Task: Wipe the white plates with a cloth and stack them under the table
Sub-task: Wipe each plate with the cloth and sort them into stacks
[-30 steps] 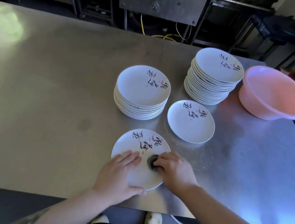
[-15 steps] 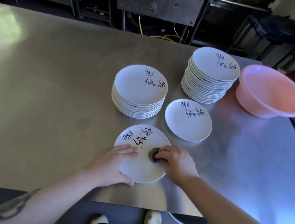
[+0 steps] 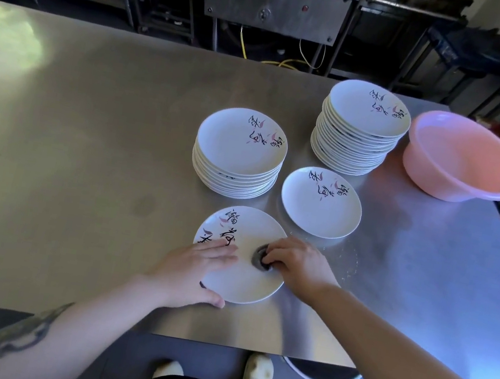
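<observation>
View: one head-worn wide-angle camera
Facing: forward and down across the desk (image 3: 81,161)
Nearness: close above the desk's near edge, feet visible below

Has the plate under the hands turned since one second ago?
Yes. The plate has rotated counter-clockwise: its lettering went from the far edge, toward the single plate, round to the left edge.

bare steel table (image 3: 65,158) lies open left of the left hand (image 3: 191,274); plate stacks (image 3: 238,154) and a single plate (image 3: 321,203) crowd ahead.
</observation>
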`<state>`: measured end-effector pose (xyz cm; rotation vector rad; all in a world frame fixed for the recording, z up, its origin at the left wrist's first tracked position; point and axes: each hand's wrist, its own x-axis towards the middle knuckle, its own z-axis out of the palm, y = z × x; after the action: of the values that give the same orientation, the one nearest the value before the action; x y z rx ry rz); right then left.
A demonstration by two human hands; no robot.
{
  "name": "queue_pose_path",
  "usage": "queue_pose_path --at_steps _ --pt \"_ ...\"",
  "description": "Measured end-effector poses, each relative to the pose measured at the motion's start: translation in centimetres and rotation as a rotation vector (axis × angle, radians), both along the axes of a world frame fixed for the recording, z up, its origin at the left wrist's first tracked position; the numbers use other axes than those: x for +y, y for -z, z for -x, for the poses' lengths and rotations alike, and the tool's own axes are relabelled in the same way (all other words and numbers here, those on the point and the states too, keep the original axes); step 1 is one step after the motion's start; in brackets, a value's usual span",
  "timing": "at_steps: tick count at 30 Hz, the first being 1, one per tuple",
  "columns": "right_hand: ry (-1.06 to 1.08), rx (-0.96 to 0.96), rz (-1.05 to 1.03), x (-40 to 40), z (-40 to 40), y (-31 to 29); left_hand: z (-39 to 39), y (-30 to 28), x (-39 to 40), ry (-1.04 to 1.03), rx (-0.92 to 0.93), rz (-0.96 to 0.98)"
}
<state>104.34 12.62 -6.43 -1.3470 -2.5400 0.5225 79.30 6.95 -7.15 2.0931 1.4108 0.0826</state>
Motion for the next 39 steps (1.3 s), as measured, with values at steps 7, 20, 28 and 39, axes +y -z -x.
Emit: queue_pose_path --at_steps 7,20,28,39 --pt "0.038 0.132 -0.178 -6.7 2.0 1.6 -3.0 1.4 -2.7 -0.230 -0.070 -0.144" --pt "-0.130 0.059 -0.312 -7.1 1.5 1.9 -2.1 0.9 -2.5 -0.202 -0.134 -0.071" --pt "-0.112 0.210 -0.375 -4.6 0.4 -3.7 -1.0 -2.6 -2.7 -0.324 -0.530 -0.193" --pt "0.125 0.547 0.139 -1.6 0.1 -10.2 0.4 -6.3 0.5 -0.612 -0.814 -0.099"
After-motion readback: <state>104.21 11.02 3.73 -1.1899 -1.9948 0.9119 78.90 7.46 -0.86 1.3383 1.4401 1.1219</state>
